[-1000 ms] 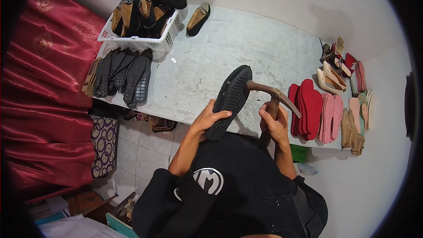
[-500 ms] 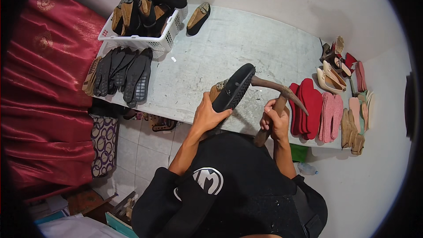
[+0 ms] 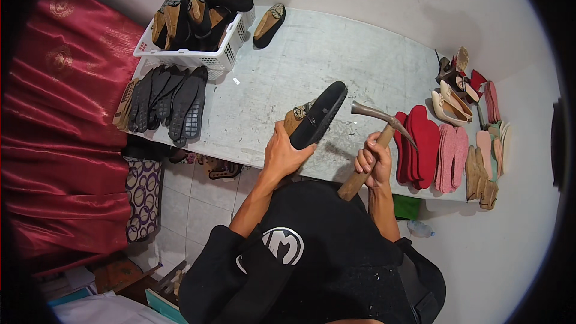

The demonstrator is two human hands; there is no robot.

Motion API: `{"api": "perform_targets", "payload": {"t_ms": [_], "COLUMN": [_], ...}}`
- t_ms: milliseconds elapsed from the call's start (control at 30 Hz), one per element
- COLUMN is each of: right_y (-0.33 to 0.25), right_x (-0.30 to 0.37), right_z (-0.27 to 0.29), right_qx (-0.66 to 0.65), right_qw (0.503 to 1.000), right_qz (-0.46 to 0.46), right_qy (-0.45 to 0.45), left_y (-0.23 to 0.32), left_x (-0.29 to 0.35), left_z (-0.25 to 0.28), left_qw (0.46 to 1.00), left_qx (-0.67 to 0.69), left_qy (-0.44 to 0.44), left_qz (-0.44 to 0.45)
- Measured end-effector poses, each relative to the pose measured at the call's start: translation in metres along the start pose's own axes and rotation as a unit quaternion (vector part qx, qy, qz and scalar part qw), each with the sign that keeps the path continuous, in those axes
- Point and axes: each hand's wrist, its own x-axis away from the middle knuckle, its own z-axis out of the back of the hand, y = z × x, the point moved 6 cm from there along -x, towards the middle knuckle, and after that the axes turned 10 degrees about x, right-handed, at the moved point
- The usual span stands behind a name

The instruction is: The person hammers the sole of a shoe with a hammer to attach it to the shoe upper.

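Black shoe (image 3: pixel 323 112) is held above the table (image 3: pixel 282 75) by the left hand (image 3: pixel 284 152), whose fingers and thumb are wrapped around its heel end; the toe is pointed away from that hand. In the right hand (image 3: pixel 374 162), the hammer (image 3: pixel 384 137) is gripped, with fingers curled around the handle and the blunt face turned toward the shoe, near but not touching. Tapping of the sole is judged to be the step in hand, with no blow being landed. For another blow, the sole would need to be turned squarely to the hammer and braced by the left hand, fingers kept clear. Right of the right hand, red insoles (image 3: pixel 423 147) and pink insoles (image 3: pixel 451 157) are laid. Well left of the left hand, dark soles (image 3: pixel 193 108) are lined up; beyond them, a basket (image 3: pixel 230 55) is filled with shoes.
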Motion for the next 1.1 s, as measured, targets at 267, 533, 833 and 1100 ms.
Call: {"api": "perform_targets", "payload": {"t_ms": [267, 533, 833, 1100], "right_y": [0.009, 0.007, -0.015, -0.019], "right_x": [-0.005, -0.012, 0.001, -0.006], "right_z": [-0.003, -0.004, -0.027, -0.037], "right_qx": [0.072, 0.253, 0.455, 0.555], "right_qw": [0.996, 0.966, 0.890, 0.822], "right_qz": [-0.047, -0.044, 0.006, 0.117], "right_qy": [0.016, 0.028, 0.000, -0.057], "left_y": [-0.042, -0.033, -0.057, -0.071], "left_x": [0.000, 0.008, 0.001, -0.005], "left_z": [-0.029, -0.033, -0.050, -0.057], "left_qw": [0.954, 0.904, 0.701, 0.631], "left_qx": [0.243, 0.351, 0.600, 0.647], "left_qy": [-0.132, -0.168, -0.218, -0.267], "left_qz": [0.118, 0.176, 0.317, 0.335]}}
